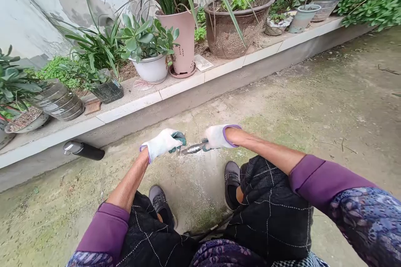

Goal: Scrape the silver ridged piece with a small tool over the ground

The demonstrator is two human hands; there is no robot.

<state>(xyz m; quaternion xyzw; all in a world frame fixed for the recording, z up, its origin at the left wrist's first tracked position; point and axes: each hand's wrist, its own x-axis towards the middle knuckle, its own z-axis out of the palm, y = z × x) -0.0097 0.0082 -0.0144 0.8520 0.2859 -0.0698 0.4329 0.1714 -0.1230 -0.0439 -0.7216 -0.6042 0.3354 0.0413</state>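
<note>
Both my hands wear white knit gloves with green fingertips and purple cuffs. My left hand (163, 143) is closed, pinching one end of a small metal tool (191, 149). My right hand (216, 137) is closed round the other end of that tool. I hold it level above the concrete ground (313, 104), in front of my knees. My two grey shoes (232, 177) rest on the ground below. What kind of tool it is I cannot make out.
A raised tiled ledge (188, 85) runs across behind, bearing a white pot with a succulent (152, 69), a tall pink pot (181, 41), a large brown pot (232, 25) and several others. A dark bottle (83, 150) lies at the ledge's foot.
</note>
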